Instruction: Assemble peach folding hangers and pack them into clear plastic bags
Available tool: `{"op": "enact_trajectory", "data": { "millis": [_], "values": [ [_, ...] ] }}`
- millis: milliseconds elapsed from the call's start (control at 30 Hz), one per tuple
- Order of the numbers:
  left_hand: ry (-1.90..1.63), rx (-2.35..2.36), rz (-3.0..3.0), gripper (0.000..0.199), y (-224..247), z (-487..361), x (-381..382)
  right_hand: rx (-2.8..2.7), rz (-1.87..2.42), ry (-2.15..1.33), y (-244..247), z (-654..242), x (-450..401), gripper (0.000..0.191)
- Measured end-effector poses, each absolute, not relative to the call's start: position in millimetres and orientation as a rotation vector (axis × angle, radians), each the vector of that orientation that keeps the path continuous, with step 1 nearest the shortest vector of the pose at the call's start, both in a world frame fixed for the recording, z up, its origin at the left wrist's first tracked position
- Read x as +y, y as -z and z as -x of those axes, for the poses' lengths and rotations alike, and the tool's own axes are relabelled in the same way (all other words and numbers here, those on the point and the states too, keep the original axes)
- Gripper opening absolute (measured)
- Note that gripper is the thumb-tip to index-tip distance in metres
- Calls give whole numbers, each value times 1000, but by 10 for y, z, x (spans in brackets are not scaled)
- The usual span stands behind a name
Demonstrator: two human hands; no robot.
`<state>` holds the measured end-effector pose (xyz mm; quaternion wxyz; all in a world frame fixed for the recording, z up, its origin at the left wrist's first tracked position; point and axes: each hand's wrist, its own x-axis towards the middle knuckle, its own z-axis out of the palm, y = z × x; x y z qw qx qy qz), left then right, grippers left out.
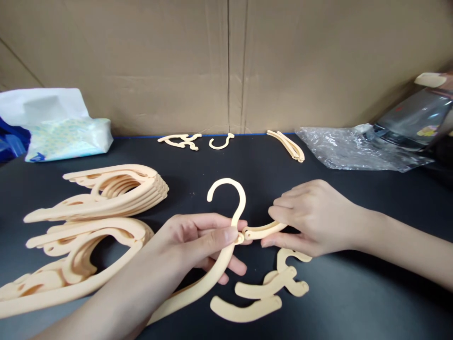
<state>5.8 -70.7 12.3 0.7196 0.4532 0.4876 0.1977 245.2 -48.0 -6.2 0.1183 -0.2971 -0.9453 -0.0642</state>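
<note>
The left hand (193, 242) is pinching a hook (241, 193) low down, steadying it. The right hand (314, 219) is gripping a curved piece (262, 232), seemingly aligning ends.

Left fingers (231, 234) pinched, right hand (306, 217) curled, palm down.

Black tabletop (212, 165), brown cardboard wall (159, 61) (vertically seamed) behind

An assembly workspace, by its matte black tabletop (198, 174) (brown cardboard panels (159, 66) behind) and stacked cream plastic hanger parts (116, 196) at left.
</note>
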Motion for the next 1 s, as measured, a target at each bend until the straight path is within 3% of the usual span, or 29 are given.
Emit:
{"op": "enact_trajectory", "data": {
  "millis": [433,1000],
  "values": [
    [-322,991,-996,32,-85,-4,-647,-2693,690,444,79,-2449,-458,55],
    [-228,976,-1062,33,-83,-6,-634,-2729,652,395,56,-2446,-470,53]
  ]
}}
